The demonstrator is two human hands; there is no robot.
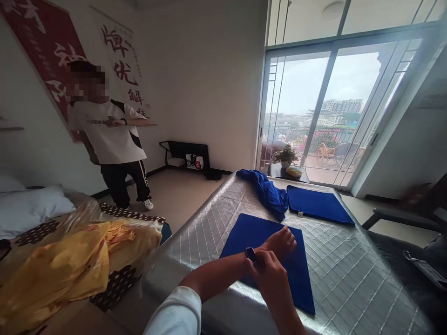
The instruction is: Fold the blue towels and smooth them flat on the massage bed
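My left hand [281, 242] lies knuckles up on a folded blue cloth [300, 279], fingers stretched forward and holding nothing. A dark wristband [250, 253] sits on that wrist. The fingers of my right hand [269, 274] are closed around the band. The cloth lies flat on a silver quilted mattress [349, 270]. Farther back on the mattress are a second folded blue cloth [317, 204] and a crumpled blue cloth [268, 190].
Another person [111, 139] in a white shirt and dark trousers stands by the left wall. A bed with yellow fabric [70, 265] and a pillow is on the left. Beyond the mattress, a potted plant [286, 156] stands near glass sliding doors. A dark chair [412, 214] is on the right.
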